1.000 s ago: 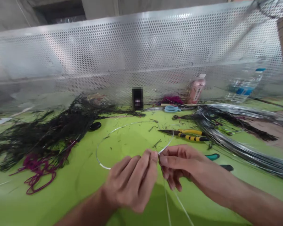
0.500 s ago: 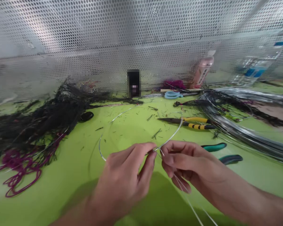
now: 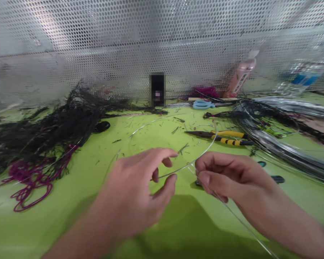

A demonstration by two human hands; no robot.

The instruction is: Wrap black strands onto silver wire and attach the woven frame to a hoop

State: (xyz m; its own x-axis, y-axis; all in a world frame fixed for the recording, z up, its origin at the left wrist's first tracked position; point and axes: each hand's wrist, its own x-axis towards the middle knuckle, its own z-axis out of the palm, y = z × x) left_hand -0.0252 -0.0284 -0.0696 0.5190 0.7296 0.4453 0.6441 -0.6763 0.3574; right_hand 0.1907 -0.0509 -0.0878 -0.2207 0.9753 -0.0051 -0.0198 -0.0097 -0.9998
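One pair of black-nosed, yellow-handled pliers sits right behind the thin silvery wire hoop; left grip hangs spread around that, right grip pinches a thin pale strand.

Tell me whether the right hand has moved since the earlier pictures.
Yes. The right hand has shifted to the right, judged against the yellow pliers.

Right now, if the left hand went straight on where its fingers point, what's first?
Probably the thin wire running into the open left hand, then perhaps the right hand. Depth is unclear; contact may already exist.
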